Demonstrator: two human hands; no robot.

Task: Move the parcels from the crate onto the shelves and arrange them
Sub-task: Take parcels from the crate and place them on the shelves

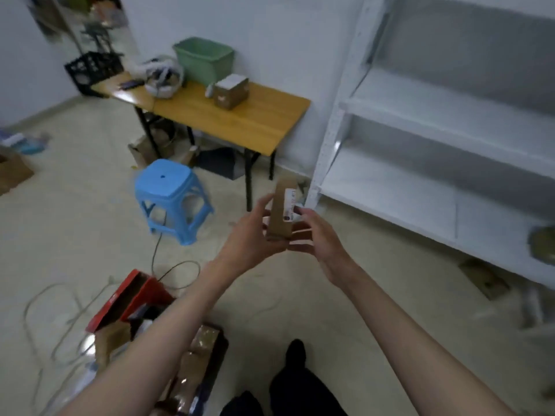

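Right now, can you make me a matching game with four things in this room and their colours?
Things:
1. stool
2. bin on the table
3. parcel held in both hands
4. shelves

Colours:
A. white
B. brown
C. blue
D. green

Pairs: 1-C, 2-D, 3-B, 4-A

The white shelving unit (444,121) stands open-fronted, its boards mostly bare; only a dark object (542,243) sits at the lowest board's right end. Its corner upright (330,130) rises just beyond the hands. A blue stool (171,199) stands on the floor, left.
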